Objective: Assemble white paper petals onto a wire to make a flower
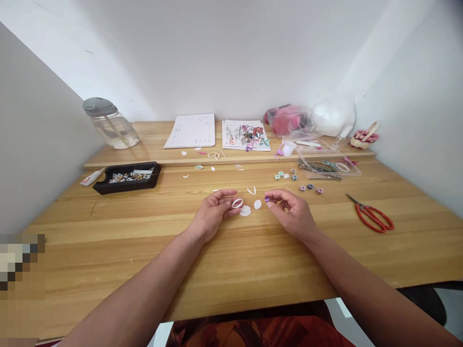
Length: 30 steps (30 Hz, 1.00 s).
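My left hand (pixel 213 212) rests on the wooden table (pixel 108 250), its fingertips pinching a white paper petal loop (pixel 238 203). My right hand (pixel 291 212) lies opposite, fingers curled, thumb and forefinger closed on a small purple piece (pixel 267 199). Between the two hands lie more white petal shapes (pixel 246 210) and one flat white petal (pixel 257 204). A pair of loose white strips (pixel 251 191) lies just beyond them.
Red-handled scissors (pixel 372 218) lie at the right. A black tray of beads (pixel 126 177) and a glue tube (pixel 91 178) sit at the left. On the raised shelf: a water jug (pixel 110 124), paper sheets (pixel 191 131), a flower craft card (pixel 246 135), plastic bags (pixel 307 118), a small basket (pixel 364 137). Coiled paper rolls (pixel 289 176) lie near a clear box (pixel 327 161).
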Available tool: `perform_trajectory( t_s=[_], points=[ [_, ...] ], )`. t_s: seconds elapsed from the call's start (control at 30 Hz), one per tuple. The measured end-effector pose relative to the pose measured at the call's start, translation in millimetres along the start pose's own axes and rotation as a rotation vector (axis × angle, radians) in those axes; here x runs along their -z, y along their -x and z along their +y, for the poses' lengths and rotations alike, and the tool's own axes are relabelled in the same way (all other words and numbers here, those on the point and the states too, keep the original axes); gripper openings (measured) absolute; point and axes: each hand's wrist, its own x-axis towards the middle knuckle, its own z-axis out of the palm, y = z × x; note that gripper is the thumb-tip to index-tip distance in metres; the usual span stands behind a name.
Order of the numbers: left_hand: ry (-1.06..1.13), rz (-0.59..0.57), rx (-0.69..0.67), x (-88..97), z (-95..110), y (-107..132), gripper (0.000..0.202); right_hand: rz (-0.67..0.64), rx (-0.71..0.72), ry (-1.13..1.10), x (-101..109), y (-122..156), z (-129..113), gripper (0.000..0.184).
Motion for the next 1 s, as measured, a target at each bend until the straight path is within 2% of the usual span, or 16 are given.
perform_trajectory(
  t_s=[0.3, 0.57, 1.0],
  points=[
    [-0.017, 0.013, 0.005, -2.8, 1.7, 2.4, 0.032, 0.0, -0.02, -0.043, -0.8, 0.9, 0.8, 0.02],
    [-0.009, 0.004, 0.011, -1.2, 0.7, 2.9, 0.034, -0.011, -0.045, -0.227, -2.8, -1.5, 9.6, 0.025],
    [-0.032, -0.015, 0.011, 0.3, -1.6, 1.6, 0.033, -0.007, -0.031, -0.109, -1.1, 0.3, 2.5, 0.019]
  ],
)
